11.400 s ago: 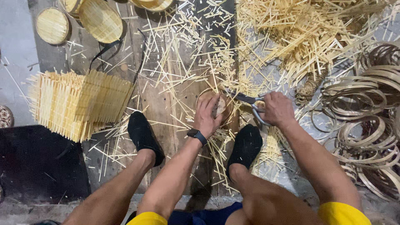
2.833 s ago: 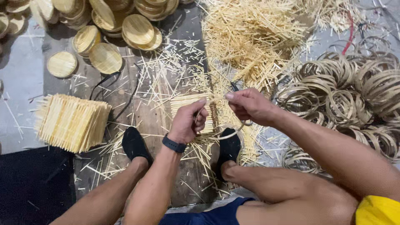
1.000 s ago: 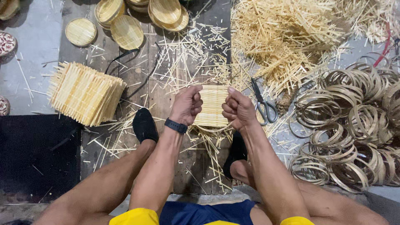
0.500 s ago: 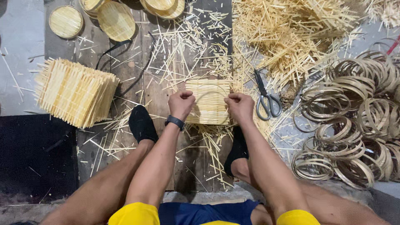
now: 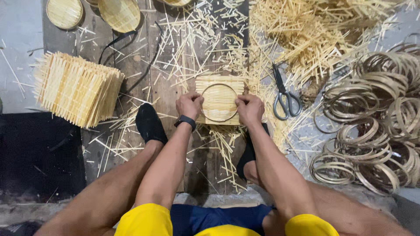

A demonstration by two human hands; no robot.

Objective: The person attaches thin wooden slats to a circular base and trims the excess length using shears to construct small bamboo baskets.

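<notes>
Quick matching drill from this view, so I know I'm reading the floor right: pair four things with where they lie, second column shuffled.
Things:
1. scissors
2. stack of woven squares
3. pile of bamboo rings
4. thin ring

Places:
A. far left, on the board's edge
B. on the woven mat, between the left hand and right hand
C. just right of the right hand, on the splints
D. far right, heaped on the floor

Pairs: 1-C, 2-A, 3-D, 4-B
</notes>
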